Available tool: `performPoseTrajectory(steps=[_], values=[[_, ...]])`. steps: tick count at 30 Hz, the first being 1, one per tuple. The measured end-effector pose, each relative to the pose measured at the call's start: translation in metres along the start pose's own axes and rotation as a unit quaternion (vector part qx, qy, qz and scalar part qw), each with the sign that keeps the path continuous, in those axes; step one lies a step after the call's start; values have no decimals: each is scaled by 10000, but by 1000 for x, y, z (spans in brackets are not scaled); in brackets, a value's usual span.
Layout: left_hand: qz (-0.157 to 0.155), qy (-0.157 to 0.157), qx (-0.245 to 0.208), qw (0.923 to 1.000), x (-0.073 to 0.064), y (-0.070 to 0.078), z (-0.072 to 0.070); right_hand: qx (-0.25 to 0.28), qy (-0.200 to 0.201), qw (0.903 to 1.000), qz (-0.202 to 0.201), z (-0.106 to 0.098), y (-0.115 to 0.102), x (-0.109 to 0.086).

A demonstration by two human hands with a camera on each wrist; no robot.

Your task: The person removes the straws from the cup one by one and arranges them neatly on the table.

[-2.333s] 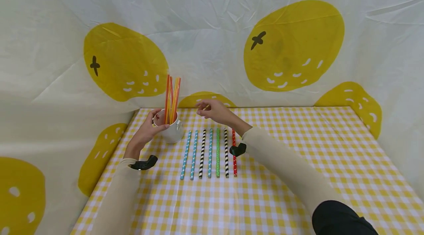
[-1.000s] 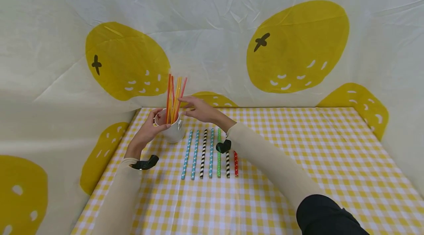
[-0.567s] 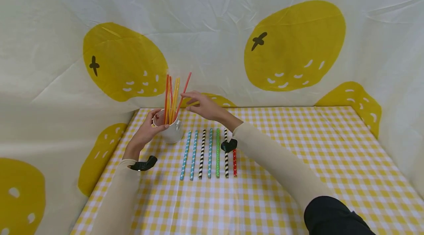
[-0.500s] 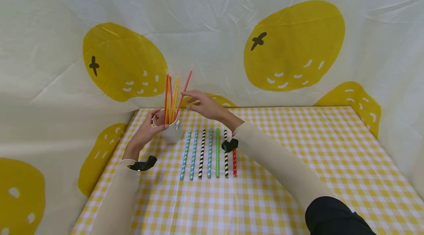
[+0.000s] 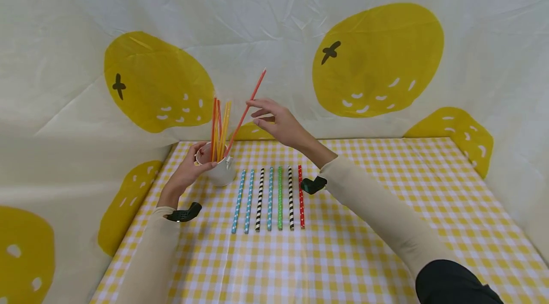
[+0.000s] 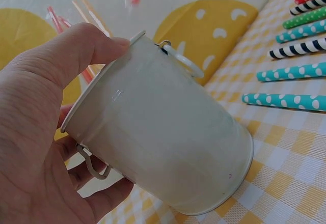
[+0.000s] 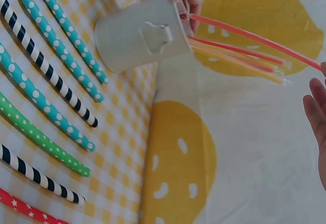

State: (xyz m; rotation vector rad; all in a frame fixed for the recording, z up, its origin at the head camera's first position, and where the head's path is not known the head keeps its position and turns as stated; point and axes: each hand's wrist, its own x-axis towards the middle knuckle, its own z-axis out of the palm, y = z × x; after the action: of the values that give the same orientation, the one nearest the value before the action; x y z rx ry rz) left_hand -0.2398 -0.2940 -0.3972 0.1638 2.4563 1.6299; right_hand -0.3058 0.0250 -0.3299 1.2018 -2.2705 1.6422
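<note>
My left hand (image 5: pixel 186 173) grips the rim of a white metal pail (image 5: pixel 221 177), thumb over the near edge and fingers around the far side in the left wrist view. Several orange, red and yellow drinking straws (image 5: pixel 225 125) stand in the pail. Between the fingertips and thumb of my right hand (image 5: pixel 283 124), up and to the right of the pail, a red straw (image 5: pixel 238 126) is pinched near its middle. It slants, its lower end right at the pail's mouth in the head view.
Right of the pail, patterned paper straws lie in a row: blue dotted (image 5: pixel 238 201), black striped (image 5: pixel 259 199), green (image 5: pixel 280 198) and red (image 5: pixel 301 197). A yellow-checked cloth (image 5: pixel 369 208) covers the table. Behind hangs a white curtain (image 5: pixel 274 23) with yellow fruit shapes.
My right hand reached to the pail, took hold of a red straw and drew it up and rightward, from among the others to the mouth. The left hand stayed on the pail.
</note>
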Motion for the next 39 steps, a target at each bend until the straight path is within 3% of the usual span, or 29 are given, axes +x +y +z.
performPoseTrajectory(steps=[4,8,11,16,25,31,39], values=[[48,23,45,10000,2,-4,-1,50,209,9998,-51,-12,-8,-5],[101,51,-2,9999,9,-18,-2,190,327,9993,61,-27,-13,-17],[103,52,-39,9999,9,-18,-2,196,448,9984,272,-37,-18,-27],[72,54,17,10000,1,-6,-1,-72,617,9960,646,-51,-21,-45],[49,64,-61,9999,0,-7,-4,356,228,9871,1544,-84,-3,-80],[50,67,-103,9999,2,-7,-3,139,-147,9758,2177,-105,9,-109],[82,76,-18,9999,1,-5,-3,-81,-248,9663,2561,-128,29,-144]])
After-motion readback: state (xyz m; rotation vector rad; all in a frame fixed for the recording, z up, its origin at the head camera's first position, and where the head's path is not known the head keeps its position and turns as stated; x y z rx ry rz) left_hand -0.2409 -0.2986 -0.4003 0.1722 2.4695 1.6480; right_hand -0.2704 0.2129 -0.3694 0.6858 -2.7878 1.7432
